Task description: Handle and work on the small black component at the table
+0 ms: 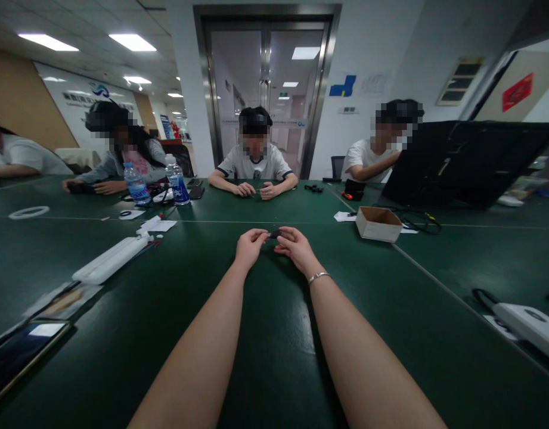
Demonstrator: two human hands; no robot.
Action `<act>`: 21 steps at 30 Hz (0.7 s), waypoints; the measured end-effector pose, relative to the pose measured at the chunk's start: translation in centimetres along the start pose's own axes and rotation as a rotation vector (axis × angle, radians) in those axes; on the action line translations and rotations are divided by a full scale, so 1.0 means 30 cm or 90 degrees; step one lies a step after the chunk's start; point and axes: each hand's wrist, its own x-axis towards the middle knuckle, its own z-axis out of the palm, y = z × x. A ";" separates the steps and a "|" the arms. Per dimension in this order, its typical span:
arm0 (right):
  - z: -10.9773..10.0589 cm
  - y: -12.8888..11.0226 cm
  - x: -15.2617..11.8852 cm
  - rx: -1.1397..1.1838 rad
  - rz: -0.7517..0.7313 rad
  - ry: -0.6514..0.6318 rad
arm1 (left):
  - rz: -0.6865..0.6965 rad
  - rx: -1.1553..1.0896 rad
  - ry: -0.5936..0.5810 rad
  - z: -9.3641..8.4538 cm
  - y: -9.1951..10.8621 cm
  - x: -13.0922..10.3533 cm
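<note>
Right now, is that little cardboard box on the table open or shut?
Open. No lid covers the top of the cardboard box, so its brown inside shows past the pale rim.

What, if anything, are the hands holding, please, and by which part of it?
A small dark object, too small to identify: the left hand pinches one end, the right hand the other.

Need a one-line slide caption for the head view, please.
Left hand and right hand hold a small dark object between them above a green table.
</note>
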 end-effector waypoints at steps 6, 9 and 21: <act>0.001 0.003 0.000 0.004 -0.004 -0.001 | 0.011 0.006 -0.003 -0.001 -0.014 0.006; 0.001 0.005 0.000 -0.005 -0.007 0.005 | 0.007 0.019 -0.001 0.001 -0.018 0.009; 0.003 0.003 -0.001 -0.009 -0.004 0.005 | -0.014 0.042 0.023 0.000 -0.022 0.012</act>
